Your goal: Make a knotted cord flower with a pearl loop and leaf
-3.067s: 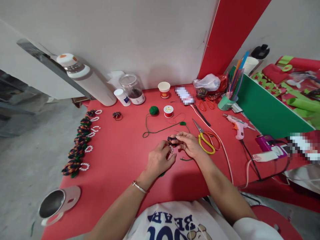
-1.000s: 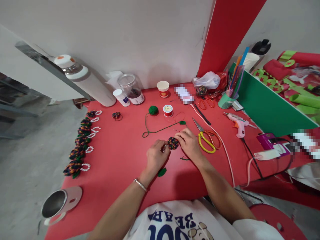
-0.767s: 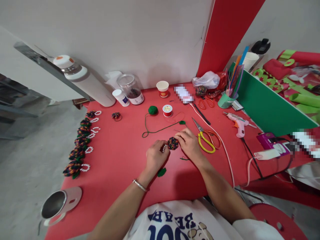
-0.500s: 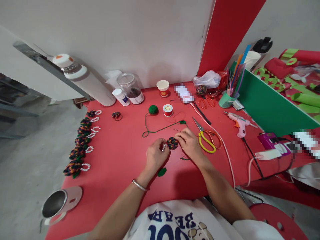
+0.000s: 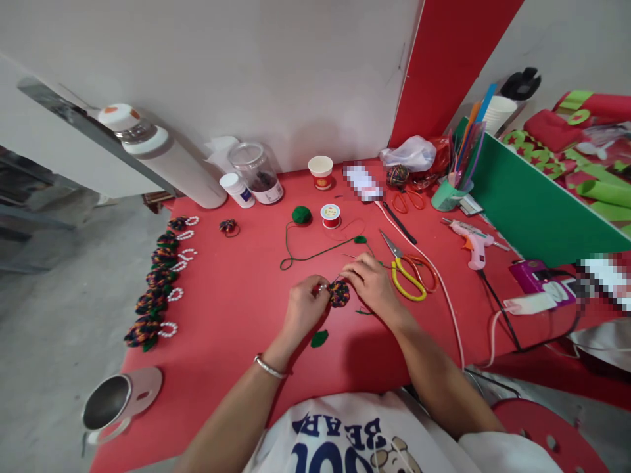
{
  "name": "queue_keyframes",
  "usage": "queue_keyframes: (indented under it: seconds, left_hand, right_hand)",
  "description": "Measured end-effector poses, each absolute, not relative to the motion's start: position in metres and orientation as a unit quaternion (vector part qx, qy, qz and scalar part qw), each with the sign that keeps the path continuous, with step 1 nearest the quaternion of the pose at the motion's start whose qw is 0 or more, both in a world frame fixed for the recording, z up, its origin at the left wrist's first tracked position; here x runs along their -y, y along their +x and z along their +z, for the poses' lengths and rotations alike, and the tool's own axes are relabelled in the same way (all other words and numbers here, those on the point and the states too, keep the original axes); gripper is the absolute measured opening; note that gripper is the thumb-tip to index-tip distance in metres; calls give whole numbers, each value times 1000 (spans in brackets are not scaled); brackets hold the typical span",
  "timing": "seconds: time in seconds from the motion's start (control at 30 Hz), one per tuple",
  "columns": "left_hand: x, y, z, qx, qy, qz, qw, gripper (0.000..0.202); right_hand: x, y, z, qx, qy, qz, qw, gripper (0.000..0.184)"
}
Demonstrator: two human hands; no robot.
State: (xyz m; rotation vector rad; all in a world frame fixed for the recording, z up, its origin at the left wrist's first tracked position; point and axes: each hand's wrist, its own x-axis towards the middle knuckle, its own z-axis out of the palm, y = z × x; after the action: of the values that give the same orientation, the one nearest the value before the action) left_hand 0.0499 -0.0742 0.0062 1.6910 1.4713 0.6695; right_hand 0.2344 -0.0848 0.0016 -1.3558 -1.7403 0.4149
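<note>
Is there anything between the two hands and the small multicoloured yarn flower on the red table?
Nothing visible does. The left hand and the right hand both touch the yarn flower from its two sides. The green leaf piece and yellow scissors lie apart from it.

You wear a white short-sleeve T-shirt [image 5: 419, 439] with navy block lettering and a cartoon bear print; thin silver bangle [image 5: 269, 366] just behind your left hand [image 5: 303, 307].
</note>
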Motion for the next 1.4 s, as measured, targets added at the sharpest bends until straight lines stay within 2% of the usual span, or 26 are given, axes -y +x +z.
queue_keyframes:
  seconds: [0.17,0.37,0.5,0.8,1.07,1.23,1.4]
  left_hand:
    - [71,46,5,-553,616,253,502,10]
    - [66,45,15,-514,557,256,600,25]
    - [67,46,22,-509,454,239,691,34]
    - [63,41,28,-440,292,231,817,23]
    - [63,44,20,-433,191,207,856,29]
    - [62,44,20,-417,163,211,869,10]
    - [62,41,17,-390,146,213,884,9]
  right_hand:
    - [85,233,1,697,-546,166,434,13]
    - [85,234,0,693,-544,154,448,12]
    - [88,232,5,692,-534,141,465,13]
    - [91,227,10,689,-502,101,513,13]
    - [92,226,14,679,-527,69,506,12]
    - [94,225,14,683,-510,65,519,12]
    - [93,224,16,682,-513,62,518,13]
